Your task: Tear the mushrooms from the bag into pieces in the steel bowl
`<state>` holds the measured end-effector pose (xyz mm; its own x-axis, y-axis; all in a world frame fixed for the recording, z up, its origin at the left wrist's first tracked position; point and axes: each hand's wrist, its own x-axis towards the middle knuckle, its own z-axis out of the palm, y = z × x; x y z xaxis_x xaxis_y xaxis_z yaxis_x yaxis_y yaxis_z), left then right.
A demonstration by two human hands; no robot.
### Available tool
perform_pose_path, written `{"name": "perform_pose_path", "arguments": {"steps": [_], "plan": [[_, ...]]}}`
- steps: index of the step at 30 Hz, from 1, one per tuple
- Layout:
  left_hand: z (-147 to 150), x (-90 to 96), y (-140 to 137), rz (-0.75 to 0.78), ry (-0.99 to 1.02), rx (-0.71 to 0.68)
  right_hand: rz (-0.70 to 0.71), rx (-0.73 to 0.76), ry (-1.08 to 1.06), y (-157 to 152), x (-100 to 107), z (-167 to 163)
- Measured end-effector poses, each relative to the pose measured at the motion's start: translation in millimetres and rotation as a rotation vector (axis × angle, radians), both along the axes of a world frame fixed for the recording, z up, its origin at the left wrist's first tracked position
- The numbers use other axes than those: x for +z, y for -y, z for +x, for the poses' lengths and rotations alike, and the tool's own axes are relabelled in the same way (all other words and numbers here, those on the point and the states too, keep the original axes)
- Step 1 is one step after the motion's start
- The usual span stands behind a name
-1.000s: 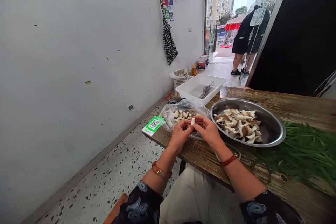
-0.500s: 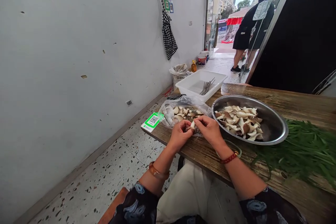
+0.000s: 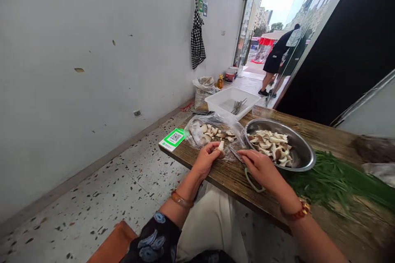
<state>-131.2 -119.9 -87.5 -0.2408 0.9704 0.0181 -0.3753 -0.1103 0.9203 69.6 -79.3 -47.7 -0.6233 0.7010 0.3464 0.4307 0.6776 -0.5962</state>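
Note:
My left hand (image 3: pixel 206 159) is closed on a mushroom (image 3: pixel 221 148), its pale stem pointing up and its brown cap low against the fingers. Just to the right, my right hand (image 3: pixel 261 168) grips a pair of scissors (image 3: pixel 237 155). Their metal blades point toward the mushroom, and a pale green handle loop (image 3: pixel 253 183) shows below the hand. Behind both hands an open clear plastic bag (image 3: pixel 193 125) lies on the table with several mushroom pieces (image 3: pixel 212 130) in it. Torn mushrooms (image 3: pixel 271 144) fill part of a steel bowl (image 3: pixel 304 157) beyond my right hand.
Long green leaves (image 3: pixel 330 181) lie right of the bowl on the wooden table (image 3: pixel 234 176). A white tub (image 3: pixel 220 100) with metal sticks stands at the back. A QR card (image 3: pixel 173 137) sits at the left corner. A person (image 3: pixel 276 55) bends by the glass door.
My hands have moved apart. The right hand has left the mushroom and taken hold of the scissors, while the left keeps the mushroom. The view has shifted to the right.

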Motion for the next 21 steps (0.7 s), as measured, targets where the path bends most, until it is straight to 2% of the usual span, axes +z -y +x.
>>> {"name": "perform_pose_path", "arguments": {"steps": [5,8,12,17,19,21], "plan": [[-4,-5.1,-2,0.031,0.025,-0.014,0.118,-0.16,0.349,20,-25,37],[-5,-8.3,-2,0.059,0.001,-0.041,0.174,-0.216,0.472,24,-35,40],[-4,-9.0,-1,0.077,-0.011,-0.034,0.217,-0.273,0.547,27,-37,33],[-4,-7.3,2,0.077,-0.015,-0.009,0.148,-0.299,0.379,31,-32,39],[-4,-6.8,2,0.082,-0.02,-0.014,0.037,-0.292,0.258,32,-30,50],[-4,-6.2,3,0.084,-0.026,-0.016,-0.144,-0.3,0.103,35,-26,61]]}}
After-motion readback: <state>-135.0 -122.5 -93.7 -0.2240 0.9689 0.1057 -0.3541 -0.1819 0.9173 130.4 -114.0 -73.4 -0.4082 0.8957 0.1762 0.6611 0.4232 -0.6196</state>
